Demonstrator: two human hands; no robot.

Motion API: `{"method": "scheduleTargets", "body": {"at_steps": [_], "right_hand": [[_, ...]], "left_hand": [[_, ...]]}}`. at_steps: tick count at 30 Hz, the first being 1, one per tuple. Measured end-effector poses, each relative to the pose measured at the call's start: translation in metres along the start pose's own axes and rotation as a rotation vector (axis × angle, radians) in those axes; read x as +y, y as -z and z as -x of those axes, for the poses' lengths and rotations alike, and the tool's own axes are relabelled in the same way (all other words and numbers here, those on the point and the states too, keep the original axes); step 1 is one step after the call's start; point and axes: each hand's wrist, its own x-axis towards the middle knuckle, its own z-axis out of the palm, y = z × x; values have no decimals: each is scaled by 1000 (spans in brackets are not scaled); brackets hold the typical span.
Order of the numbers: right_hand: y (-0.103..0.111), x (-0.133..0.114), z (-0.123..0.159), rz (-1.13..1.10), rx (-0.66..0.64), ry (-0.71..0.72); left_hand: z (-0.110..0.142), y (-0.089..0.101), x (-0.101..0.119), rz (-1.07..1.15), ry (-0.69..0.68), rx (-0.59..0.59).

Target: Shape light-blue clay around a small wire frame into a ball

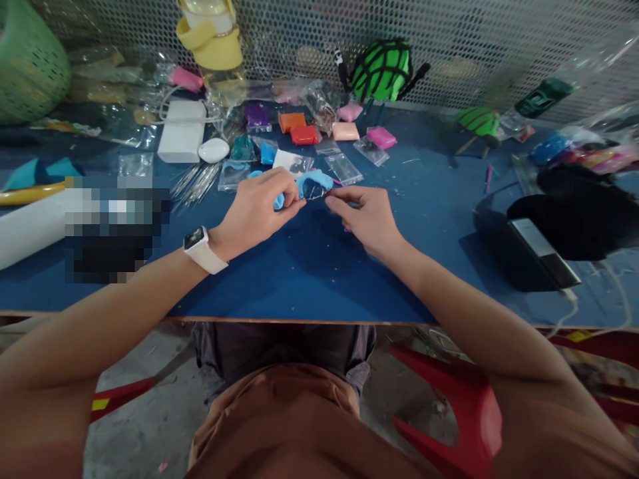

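Here, left hand (pixel 257 209) and right hand (pixel 363 216), both pinching a soft light-blue clay strip (pixel 312 183), raised just above the blue tabletop (pixel 309 266) for shaping; small coloured clay blocks (pixel 304 134) lying near behind.

Two hands, left hand (pixel 259 206) and right hand (pixel 367 216), mid-frame; one blue clay piece (pixel 314 181) between them; two green striped figures (pixel 382 68) (pixel 478 121) upper right; one white power bank (pixel 182 131) upper left; one green basket (pixel 30 63) far upper left
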Motion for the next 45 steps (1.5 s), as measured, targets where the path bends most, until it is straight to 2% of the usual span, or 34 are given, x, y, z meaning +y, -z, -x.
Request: {"method": "scheduleTargets", "body": {"at_steps": [4, 8, 17, 21, 27, 33, 39, 45], "right_hand": [[-6, -19, 5, -407, -96, -340], [-9, -27, 8, -555, -128, -471], [-12, -28, 6, -652, -287, -572], [-12, -28, 6, -659, -272, -557], [-13, -26, 6, -693, -314, -631], [-16, -28, 8, -735, -299, -589], [-17, -26, 9, -688, -319, -611], [-16, -24, 11, -595, -319, -567]], "left_hand": [[0, -1, 2, -25, 18, 21], [0, -3, 0, -43, -2, 42], [0, -3, 0, -35, -47, 71], [0, -2, 0, -53, -17, 35], [0, -2, 1, -48, -25, 47], [0, -2, 2, -45, 0, 56], [0, -2, 1, -70, 5, 42], [0, -2, -1, -43, -34, 34]]}}
